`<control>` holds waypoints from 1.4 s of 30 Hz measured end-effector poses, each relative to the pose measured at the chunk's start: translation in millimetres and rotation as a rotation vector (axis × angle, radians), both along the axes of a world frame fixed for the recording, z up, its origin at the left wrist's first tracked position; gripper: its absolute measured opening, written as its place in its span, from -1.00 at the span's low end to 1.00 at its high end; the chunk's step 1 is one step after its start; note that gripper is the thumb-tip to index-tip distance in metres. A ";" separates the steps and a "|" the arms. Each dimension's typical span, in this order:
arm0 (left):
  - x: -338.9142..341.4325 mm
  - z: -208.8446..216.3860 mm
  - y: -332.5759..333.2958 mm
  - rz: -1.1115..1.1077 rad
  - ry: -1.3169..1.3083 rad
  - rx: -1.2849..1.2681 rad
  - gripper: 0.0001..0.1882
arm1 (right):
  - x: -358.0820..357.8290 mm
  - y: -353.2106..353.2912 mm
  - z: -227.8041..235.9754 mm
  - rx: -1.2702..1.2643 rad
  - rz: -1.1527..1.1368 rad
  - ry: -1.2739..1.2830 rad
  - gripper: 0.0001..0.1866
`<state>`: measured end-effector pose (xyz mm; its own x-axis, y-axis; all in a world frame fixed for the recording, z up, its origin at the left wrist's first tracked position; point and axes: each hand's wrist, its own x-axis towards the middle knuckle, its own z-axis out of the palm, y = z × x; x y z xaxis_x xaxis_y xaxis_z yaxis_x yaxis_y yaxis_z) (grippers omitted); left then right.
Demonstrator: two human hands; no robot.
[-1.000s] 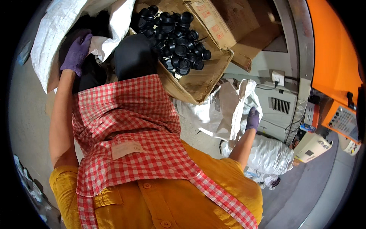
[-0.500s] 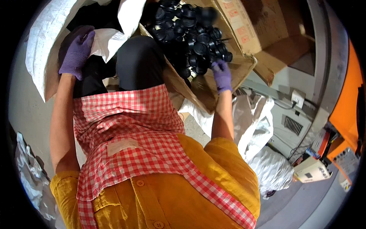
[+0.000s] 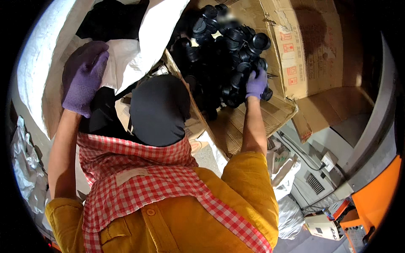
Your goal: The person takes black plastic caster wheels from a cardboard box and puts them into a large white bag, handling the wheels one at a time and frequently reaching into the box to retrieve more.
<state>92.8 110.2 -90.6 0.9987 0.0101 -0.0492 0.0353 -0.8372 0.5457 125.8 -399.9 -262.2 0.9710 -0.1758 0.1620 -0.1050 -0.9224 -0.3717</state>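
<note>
My left hand [image 3: 85,76], in a purple knitted glove, is closed on the inner edge of a white woven sack [image 3: 40,67]. Dark contents [image 3: 112,21] fill the sack's mouth. On the right, my right hand [image 3: 256,84], gloved in the same purple, reaches into a heap of black round plastic parts [image 3: 236,40] that look like caps. Its fingers curl over parts at the heap's right edge, and their tips are partly hidden. An open cardboard box [image 3: 236,126] holds the heap.
Another cardboard box [image 3: 312,50] with red print stands open beyond, at the right. White plastic bags [image 3: 289,217] lie below it, near a socket with a cable [image 3: 328,161]. Silvery plastic sheeting [image 3: 27,160] is at the far left. My knees sit between sack and box.
The view has shifted, so sack, box and knees appear lower and larger. My right hand has gone further in among the black parts. My left hand stays at the sack.
</note>
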 end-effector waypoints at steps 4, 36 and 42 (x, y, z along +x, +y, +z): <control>4.1 0.1 -5.0 -0.068 -0.044 0.159 -0.79 | 69.8 40.0 -1.5 -0.306 -0.069 0.542 -0.52; -6.7 -11.1 -15.0 -0.026 -0.118 -0.282 -0.77 | -88.9 113.3 100.1 0.775 0.007 0.084 -0.42; -41.5 38.3 -86.1 -0.218 -0.132 -0.823 -0.54 | -125.3 162.7 209.3 0.577 0.530 -0.118 -0.48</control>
